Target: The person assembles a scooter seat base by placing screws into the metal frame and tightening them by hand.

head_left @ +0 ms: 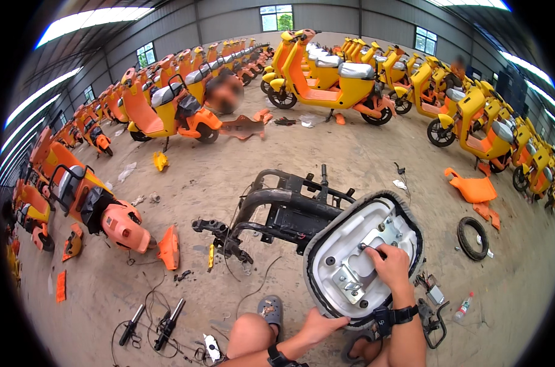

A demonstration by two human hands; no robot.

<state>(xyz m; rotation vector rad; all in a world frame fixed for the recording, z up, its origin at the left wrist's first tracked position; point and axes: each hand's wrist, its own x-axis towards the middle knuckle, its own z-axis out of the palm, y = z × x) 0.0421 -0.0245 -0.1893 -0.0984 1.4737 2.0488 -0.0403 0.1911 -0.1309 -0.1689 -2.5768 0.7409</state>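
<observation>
A scooter seat stands tilted in front of me, its white plastic underside facing me and a dark padded rim around it. Metal brackets with bolts are fixed to that underside. My left hand grips the seat's lower edge. Over the middle of the underside, my right hand is closed with thumb and forefinger pinched by a small metal piece, too small to make out. Right behind the seat, a bare black scooter frame lies on the floor; the seat covers part of it.
Fork tubes with cables lie at the lower left. Orange panels and a yellow-handled tool are left of the frame. A tyre and a bottle lie right. Rows of yellow-orange scooters stand behind.
</observation>
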